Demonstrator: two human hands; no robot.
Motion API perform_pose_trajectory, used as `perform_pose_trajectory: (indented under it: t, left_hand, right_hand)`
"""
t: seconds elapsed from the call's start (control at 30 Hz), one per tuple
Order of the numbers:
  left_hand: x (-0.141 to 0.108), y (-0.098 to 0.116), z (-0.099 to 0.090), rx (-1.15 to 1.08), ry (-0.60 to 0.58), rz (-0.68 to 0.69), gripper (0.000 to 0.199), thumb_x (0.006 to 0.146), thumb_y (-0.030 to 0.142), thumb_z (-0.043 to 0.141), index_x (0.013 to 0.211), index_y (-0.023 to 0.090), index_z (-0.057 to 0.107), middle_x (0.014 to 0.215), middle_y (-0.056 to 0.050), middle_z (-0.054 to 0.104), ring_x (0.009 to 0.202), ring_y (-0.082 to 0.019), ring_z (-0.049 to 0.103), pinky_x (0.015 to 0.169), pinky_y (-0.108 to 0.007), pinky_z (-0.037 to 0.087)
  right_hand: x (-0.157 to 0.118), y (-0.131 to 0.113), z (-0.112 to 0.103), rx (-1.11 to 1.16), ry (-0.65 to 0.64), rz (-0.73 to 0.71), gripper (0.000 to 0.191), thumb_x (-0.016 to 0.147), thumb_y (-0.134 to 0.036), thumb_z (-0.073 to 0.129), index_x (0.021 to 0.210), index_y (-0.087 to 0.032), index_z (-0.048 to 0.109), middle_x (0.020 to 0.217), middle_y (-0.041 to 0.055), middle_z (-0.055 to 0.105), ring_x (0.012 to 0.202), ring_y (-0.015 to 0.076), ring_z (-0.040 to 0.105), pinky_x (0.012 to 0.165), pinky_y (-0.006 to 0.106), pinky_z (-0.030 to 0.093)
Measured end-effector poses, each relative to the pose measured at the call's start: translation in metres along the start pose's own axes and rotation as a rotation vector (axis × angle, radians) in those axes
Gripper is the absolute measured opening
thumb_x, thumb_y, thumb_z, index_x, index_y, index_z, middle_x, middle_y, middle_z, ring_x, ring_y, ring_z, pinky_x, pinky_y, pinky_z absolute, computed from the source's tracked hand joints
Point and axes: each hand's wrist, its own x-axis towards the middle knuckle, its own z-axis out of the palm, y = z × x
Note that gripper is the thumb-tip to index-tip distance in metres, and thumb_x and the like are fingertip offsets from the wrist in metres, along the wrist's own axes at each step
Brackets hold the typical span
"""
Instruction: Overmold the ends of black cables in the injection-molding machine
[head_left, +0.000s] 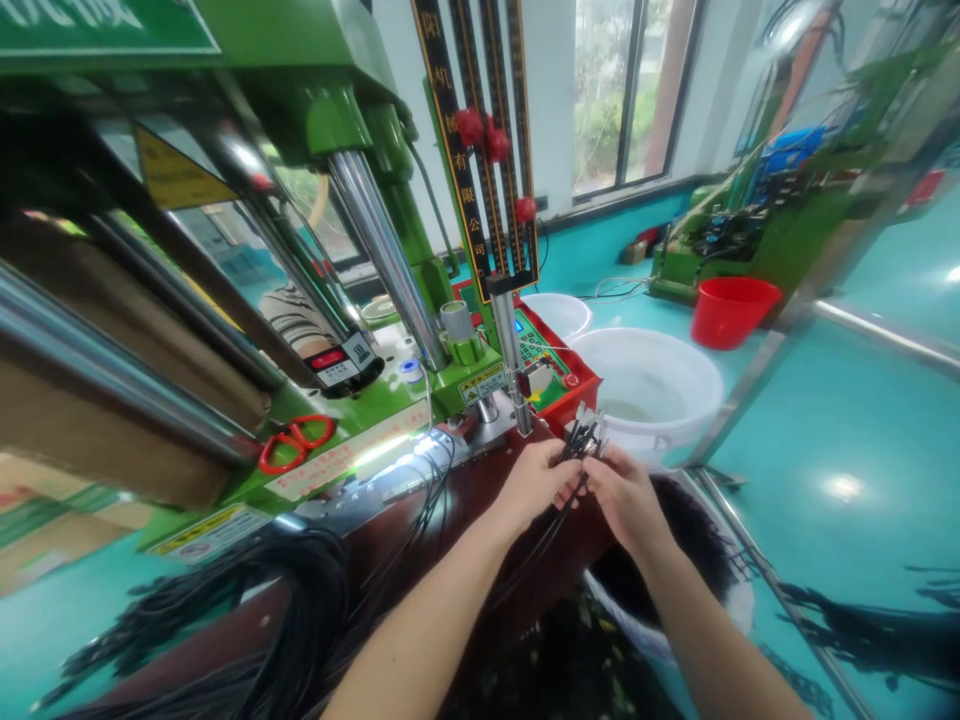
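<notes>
Near the front right corner of the dark red table (480, 520), my left hand (541, 482) is closed around a bundle of thin black cables (581, 437) whose pale ends point up. My right hand (621, 490) pinches the same bundle from the right, close to those ends. The lower part of the cables hangs down behind my left wrist. More thin black cables (431, 490) run from the metal plate of the green machine (465, 385) onto the table.
A thick bunch of black cables (300, 570) lies at the left. Orange-handled scissors (296, 445) rest on the machine. White tubs (645, 380), a red bucket (731, 310) and a bin of dark material (694, 550) stand to the right, beside a metal frame (757, 400).
</notes>
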Motion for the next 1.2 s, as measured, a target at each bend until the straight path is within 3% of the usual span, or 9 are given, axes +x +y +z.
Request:
perform_pose_trajectory:
  t: [0.3,0.47,0.53,0.7,0.8,0.9,1.0,1.1,1.2]
  left_hand:
    - [-0.009,0.007,0.004,0.175,0.017,0.118,0.021,0.070,0.034,0.060,0.065,0.014,0.058,0.064,0.000,0.060,0.055,-0.009,0.049,0.053,-0.020,0.035]
    - [-0.008,0.005,0.005,0.200,0.087,0.122,0.025,0.073,0.034,0.056,0.059,0.013,0.059,0.062,-0.001,0.060,0.059,-0.011,0.049,0.059,-0.021,0.036]
    - [-0.008,0.006,0.005,0.144,0.074,0.100,0.025,0.073,0.035,0.056,0.061,0.013,0.059,0.062,-0.001,0.060,0.056,-0.009,0.048,0.056,-0.020,0.034]
    - [-0.015,0.007,0.011,-0.198,-0.127,-0.082,0.029,0.074,0.042,0.055,0.087,0.016,0.052,0.054,0.002,0.054,0.043,-0.007,0.044,0.042,-0.018,0.030]
    - [-0.027,-0.002,0.021,-0.399,-0.095,-0.184,0.035,0.072,0.048,0.058,0.085,0.017,0.048,0.045,0.009,0.037,0.034,-0.003,0.027,0.035,-0.015,0.017]
    - [-0.044,-0.018,0.037,-0.515,-0.073,-0.253,0.039,0.068,0.051,0.060,0.080,0.016,0.048,0.044,0.010,0.034,0.034,-0.002,0.023,0.034,-0.015,0.014]
    - [-0.059,-0.033,0.050,-0.583,-0.043,-0.288,0.040,0.067,0.052,0.061,0.077,0.015,0.048,0.043,0.009,0.035,0.033,-0.002,0.025,0.033,-0.016,0.015]
    - [-0.068,-0.039,0.056,-0.696,-0.036,-0.304,0.042,0.065,0.052,0.062,0.079,0.015,0.047,0.046,0.007,0.041,0.034,-0.005,0.034,0.033,-0.018,0.024]
    - [-0.073,-0.042,0.057,-0.799,-0.023,-0.309,0.046,0.061,0.052,0.065,0.082,0.016,0.045,0.048,0.006,0.046,0.035,-0.007,0.039,0.033,-0.021,0.031]
  right_hand:
    - [0.008,-0.005,-0.013,0.016,0.083,-0.037,0.019,0.071,-0.028,0.071,0.059,-0.018,0.060,0.051,-0.0034,0.048,0.048,0.0089,0.042,0.048,0.023,0.037]
    - [0.014,-0.013,-0.014,0.001,0.163,-0.111,0.022,0.068,-0.034,0.073,0.059,-0.017,0.062,0.060,-0.0006,0.056,0.048,0.0084,0.046,0.045,0.022,0.037]
    - [0.015,-0.016,-0.016,-0.011,0.169,-0.116,0.022,0.068,-0.035,0.073,0.061,-0.017,0.063,0.062,-0.0003,0.057,0.047,0.0080,0.046,0.045,0.021,0.038]
    - [0.016,-0.017,-0.018,-0.070,0.030,-0.028,0.019,0.068,-0.032,0.073,0.061,-0.017,0.064,0.056,-0.0007,0.055,0.047,0.0088,0.047,0.044,0.021,0.038]
    - [0.021,-0.024,-0.018,-0.029,0.004,-0.016,0.022,0.069,-0.033,0.072,0.087,-0.022,0.067,0.076,0.0018,0.065,0.066,0.0151,0.058,0.060,0.027,0.048]
    - [0.031,-0.037,-0.017,-0.092,-0.184,0.049,0.040,0.075,-0.045,0.063,0.109,-0.024,0.062,0.108,0.0060,0.063,0.099,0.0214,0.057,0.084,0.035,0.046]
    - [0.039,-0.050,-0.009,-0.449,-0.607,0.256,0.039,0.083,-0.047,0.051,0.108,-0.020,0.064,0.110,0.0074,0.063,0.105,0.0224,0.056,0.091,0.036,0.041]
    - [0.035,-0.050,0.009,-0.795,-0.893,0.308,0.031,0.087,-0.036,0.046,0.099,-0.020,0.069,0.099,0.0058,0.067,0.098,0.0209,0.060,0.088,0.031,0.044]
    - [0.019,-0.039,0.029,-0.895,-1.036,0.296,0.030,0.088,-0.032,0.044,0.096,-0.020,0.071,0.099,0.0051,0.068,0.081,0.0171,0.064,0.063,0.020,0.050]
